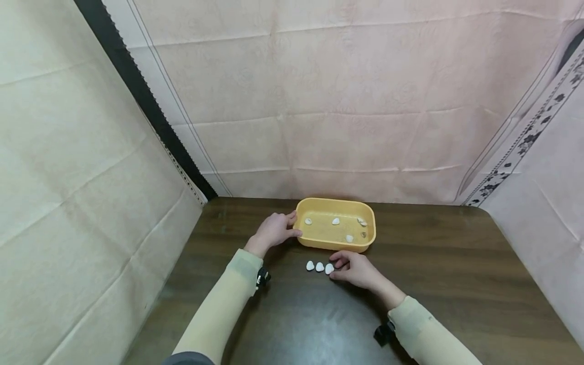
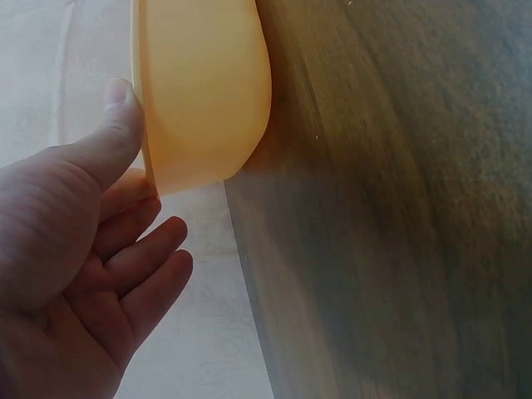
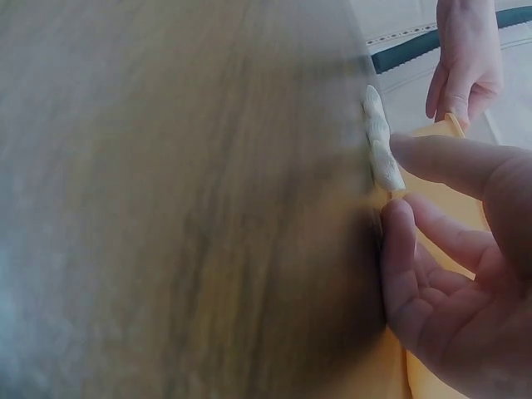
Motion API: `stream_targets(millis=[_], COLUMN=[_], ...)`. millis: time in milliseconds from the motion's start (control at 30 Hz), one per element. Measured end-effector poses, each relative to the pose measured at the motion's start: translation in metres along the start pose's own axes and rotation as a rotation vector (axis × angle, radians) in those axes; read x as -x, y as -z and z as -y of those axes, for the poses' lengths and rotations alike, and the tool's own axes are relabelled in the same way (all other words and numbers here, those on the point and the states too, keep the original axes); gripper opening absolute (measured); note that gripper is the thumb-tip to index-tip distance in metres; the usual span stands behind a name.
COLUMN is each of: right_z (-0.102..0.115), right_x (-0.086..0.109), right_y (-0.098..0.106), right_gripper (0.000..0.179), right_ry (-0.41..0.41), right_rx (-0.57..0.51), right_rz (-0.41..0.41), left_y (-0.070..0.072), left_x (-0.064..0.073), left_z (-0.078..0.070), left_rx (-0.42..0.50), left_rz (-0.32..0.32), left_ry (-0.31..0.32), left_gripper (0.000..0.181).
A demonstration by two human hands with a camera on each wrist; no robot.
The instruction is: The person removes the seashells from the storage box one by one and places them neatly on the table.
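A shallow yellow plastic tray (image 1: 324, 230) sits at the far side of the table, with several small shells inside. My left hand (image 1: 275, 230) holds the tray's left end, its thumb (image 2: 121, 116) at the rim and the other fingers partly behind it. In front of the tray, three white shells lie in a short row: a left shell (image 1: 310, 265), a middle shell (image 1: 320, 266) and a right shell (image 1: 329, 268). My right hand (image 1: 358, 271) pinches the right shell between thumb and fingers, at table level. Ribs show faintly on the shells (image 3: 378, 129) in the right wrist view.
The dark brown wooden table (image 1: 433, 263) ends just behind the tray at a hanging pale cloth (image 1: 347, 101). More cloth (image 1: 91, 203) hangs along the left side, and another sheet (image 1: 547, 177) along the right. Inside the tray, a pale shell (image 1: 349, 238) lies near the front wall.
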State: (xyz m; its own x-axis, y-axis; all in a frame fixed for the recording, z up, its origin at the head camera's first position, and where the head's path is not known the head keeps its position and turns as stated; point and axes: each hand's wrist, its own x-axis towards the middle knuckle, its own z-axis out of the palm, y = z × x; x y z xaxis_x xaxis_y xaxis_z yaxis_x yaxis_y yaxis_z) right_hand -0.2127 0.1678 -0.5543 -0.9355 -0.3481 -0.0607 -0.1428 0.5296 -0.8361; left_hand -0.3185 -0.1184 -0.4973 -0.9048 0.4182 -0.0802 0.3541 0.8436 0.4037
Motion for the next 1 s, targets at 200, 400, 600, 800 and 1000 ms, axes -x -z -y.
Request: stream_targets(millis=[200,400,600,800,1000], right_z=[-0.001,-0.006,-0.01,-0.012,-0.005], right_x=[0.005,0.006,0.01,0.015,0.019], right_y=[0.003,0.004,0.008,0.019,0.034], right_gripper=[0.041,0.038,0.036,0.034,0.032], right_ry=[-0.001,0.002,-0.009,-0.022,0.051], right_rx=[-0.036,-0.022,-0.021,-0.017,-0.031], right_rz=[0.003,0.002,0.004,0.019,0.055], left_y=[-0.001,-0.001,-0.002,-0.001,-0.001], left_x=[-0.001,0.0,0.001,0.001,0.0], left_z=[0.001,0.002,0.003,0.003,0.002], left_rx=[-0.002,-0.006,-0.007,0.006,0.002], left_rz=[-0.001,-0.002,-0.002,-0.003,0.004], left_ry=[-0.02,-0.033,-0.028,-0.017,-0.016], left_gripper=[0.071,0.071,0.071,0.071,0.07])
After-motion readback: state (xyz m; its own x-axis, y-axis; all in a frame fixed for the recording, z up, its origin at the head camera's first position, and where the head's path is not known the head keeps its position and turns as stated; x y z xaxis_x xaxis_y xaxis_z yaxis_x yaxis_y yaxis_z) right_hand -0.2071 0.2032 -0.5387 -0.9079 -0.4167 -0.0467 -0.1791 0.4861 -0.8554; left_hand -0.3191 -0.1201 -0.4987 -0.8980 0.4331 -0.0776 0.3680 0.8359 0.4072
